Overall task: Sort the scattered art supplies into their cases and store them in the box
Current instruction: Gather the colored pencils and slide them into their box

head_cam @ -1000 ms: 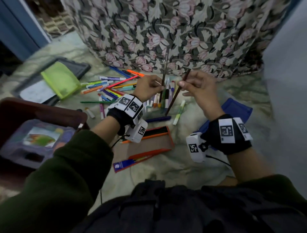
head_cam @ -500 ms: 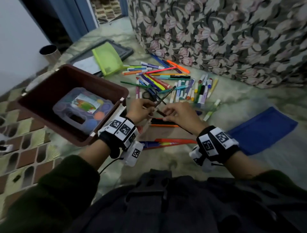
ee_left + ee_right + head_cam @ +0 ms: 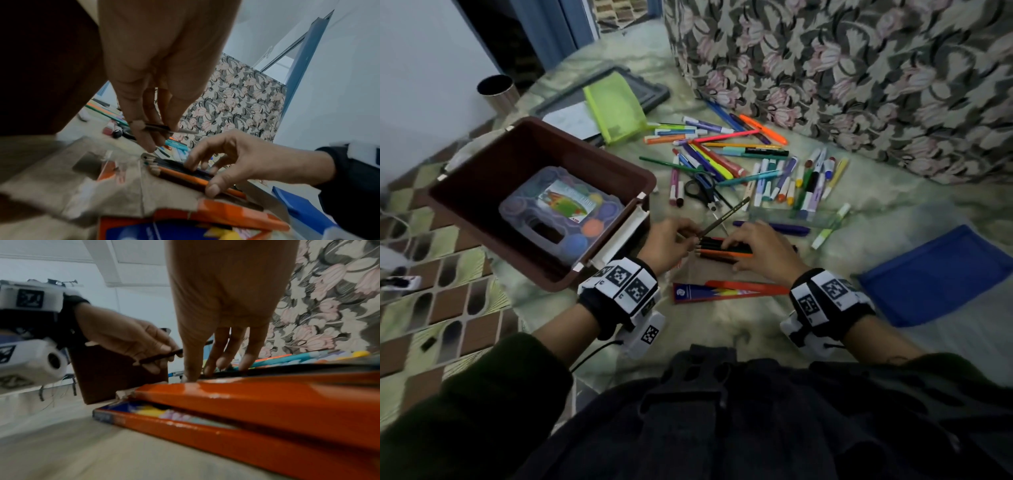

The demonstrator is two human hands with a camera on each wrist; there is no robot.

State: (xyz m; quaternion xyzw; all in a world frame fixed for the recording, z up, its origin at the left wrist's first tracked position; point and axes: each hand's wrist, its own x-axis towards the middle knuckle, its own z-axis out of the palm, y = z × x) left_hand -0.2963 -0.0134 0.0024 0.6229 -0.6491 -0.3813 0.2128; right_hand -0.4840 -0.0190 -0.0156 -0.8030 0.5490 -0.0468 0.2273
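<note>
An open orange cardboard pencil case [image 3: 726,254] lies on the floor in front of me, with dark and orange pencils [image 3: 185,173] lined up in it. My left hand [image 3: 690,236] pinches one dark pencil [image 3: 724,215] just left of the case, its far end tilted up over the scissors. The same pinch shows in the left wrist view [image 3: 156,129]. My right hand [image 3: 732,245] presses its fingertips [image 3: 218,365] down on the row of pencils. The brown box [image 3: 465,209] stands to the left, and a clear paint case [image 3: 544,222] lies inside it.
Several markers and pens [image 3: 739,161] and scissors [image 3: 702,188] lie scattered beyond the case. A clear marker tray [image 3: 784,216], a blue lid [image 3: 935,274], a green mesh pouch [image 3: 616,106], a grey tray [image 3: 643,89] and a metal cup [image 3: 494,90] surround them. A floral-covered sofa [image 3: 859,68] stands behind.
Both hands came down from chest height to the pencil case. The right hand let go of its pencil and now presses on the row; the left still pinches one.
</note>
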